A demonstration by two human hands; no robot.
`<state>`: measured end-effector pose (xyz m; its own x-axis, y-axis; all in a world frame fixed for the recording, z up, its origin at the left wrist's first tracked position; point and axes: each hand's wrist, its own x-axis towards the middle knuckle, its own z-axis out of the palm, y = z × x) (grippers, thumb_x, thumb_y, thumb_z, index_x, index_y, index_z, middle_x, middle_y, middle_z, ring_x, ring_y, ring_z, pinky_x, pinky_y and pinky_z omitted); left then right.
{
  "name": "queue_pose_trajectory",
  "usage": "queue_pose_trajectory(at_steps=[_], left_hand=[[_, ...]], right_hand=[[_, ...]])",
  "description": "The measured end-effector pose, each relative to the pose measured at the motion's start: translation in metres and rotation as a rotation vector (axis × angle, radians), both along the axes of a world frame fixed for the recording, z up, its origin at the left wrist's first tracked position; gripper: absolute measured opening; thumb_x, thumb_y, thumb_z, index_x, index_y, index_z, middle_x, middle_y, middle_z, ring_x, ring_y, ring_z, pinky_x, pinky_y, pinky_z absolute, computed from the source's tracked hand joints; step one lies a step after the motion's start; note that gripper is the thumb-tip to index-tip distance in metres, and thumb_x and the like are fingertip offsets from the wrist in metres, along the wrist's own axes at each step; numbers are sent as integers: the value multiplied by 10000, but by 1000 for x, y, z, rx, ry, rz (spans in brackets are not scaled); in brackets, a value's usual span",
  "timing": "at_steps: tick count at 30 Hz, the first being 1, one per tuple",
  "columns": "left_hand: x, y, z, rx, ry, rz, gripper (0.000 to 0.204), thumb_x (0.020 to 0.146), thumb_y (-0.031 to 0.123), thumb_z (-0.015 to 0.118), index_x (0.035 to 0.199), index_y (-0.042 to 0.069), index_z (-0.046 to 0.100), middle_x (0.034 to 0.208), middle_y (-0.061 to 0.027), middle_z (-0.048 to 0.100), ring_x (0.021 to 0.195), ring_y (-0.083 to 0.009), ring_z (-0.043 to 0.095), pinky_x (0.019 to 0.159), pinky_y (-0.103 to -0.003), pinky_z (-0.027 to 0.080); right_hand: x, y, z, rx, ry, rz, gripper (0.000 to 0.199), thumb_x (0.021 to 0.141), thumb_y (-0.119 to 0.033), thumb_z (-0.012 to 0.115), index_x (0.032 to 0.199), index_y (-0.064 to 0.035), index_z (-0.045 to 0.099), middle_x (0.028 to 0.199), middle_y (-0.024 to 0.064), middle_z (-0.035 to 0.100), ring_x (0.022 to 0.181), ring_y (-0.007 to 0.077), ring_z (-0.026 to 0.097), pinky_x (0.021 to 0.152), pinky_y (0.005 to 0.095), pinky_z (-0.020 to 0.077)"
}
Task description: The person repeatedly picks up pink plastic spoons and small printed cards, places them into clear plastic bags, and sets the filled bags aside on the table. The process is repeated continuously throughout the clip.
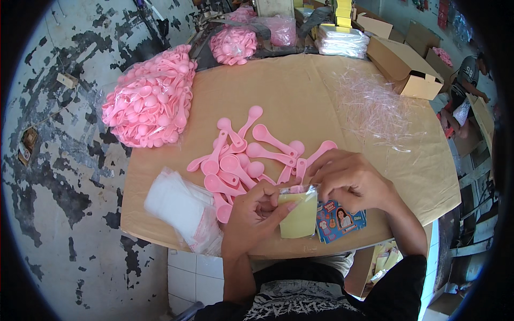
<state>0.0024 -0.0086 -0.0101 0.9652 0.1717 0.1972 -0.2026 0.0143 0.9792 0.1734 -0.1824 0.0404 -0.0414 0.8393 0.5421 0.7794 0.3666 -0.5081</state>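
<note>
Left grip: the left hand point(251, 214) is closed, thumb and fingers pinching the left edge of a small clear plastic bag point(299, 211) that holds a pale yellow card.
Right grip: the right hand point(350, 179) is curled over the top of the same bag, its fingertips point(316, 179) pressing at the bag's mouth; whether they pinch anything besides the bag cannot be told.
Bag: it sits between both hands, near the front edge of the bench point(300, 96), mouth pointing away from the person.
Card: a blue printed card point(340, 220) lies flat on the bench just beside the bag, under the right wrist.
Loose spoons: a scatter of pink plastic spoons point(251, 158) lies on the bench just beyond the hands, some overlapping, the nearest touching the bag's mouth.
Empty bags: a stack of clear bags point(179, 206) lies to the left of the left hand, at the bench's front left corner.
Sack: a large clear sack of pink spoons point(150, 99) rests on the far left corner.
Strips: thin clear plastic strips point(375, 107) are strewn on the right side.
Boxes: brown cardboard boxes point(404, 69) stand beyond the far right edge.
</note>
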Motion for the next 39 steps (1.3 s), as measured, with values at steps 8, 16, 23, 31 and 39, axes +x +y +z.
queue_pose_trajectory(at_steps=[8,16,23,31,39], left_hand=[[5,-11,5,-121,-117,-79,386,805,-125,651,985,46,356,1458,-289,323,1234,-255,509,876,-310,562],[-40,4,9,-177,-267,70,498,790,-150,640,1204,-2,407,1376,-297,426,1162,-390,565,888,-391,554],[-125,62,-13,-464,-406,-107,333,791,-83,681,1078,-73,512,1098,-372,581,939,-420,668,755,-489,582],[-139,91,-30,958,-165,873,262,730,195,738,924,45,645,1052,-115,675,1146,-387,542,1037,-533,333],[-125,72,-44,1022,-69,895,161,765,171,721,901,101,672,1162,-84,636,1205,-355,515,1080,-550,268]], right_hand=[[-39,-13,16,-232,424,-286,86,829,-35,668,825,8,594,709,105,634,706,202,651,636,314,496],[-65,-162,-18,-65,434,-547,134,815,-119,706,875,-4,672,769,117,684,639,187,660,558,276,478],[-144,-299,-23,-181,237,-1582,348,897,-271,643,1070,23,577,923,64,556,863,124,513,806,274,398],[-74,-34,37,-160,3,-595,201,797,-29,654,997,-15,645,878,118,655,685,190,607,616,322,469],[-101,172,-20,-273,-207,-238,386,862,-381,631,996,-20,656,948,138,667,894,296,635,775,414,497]])
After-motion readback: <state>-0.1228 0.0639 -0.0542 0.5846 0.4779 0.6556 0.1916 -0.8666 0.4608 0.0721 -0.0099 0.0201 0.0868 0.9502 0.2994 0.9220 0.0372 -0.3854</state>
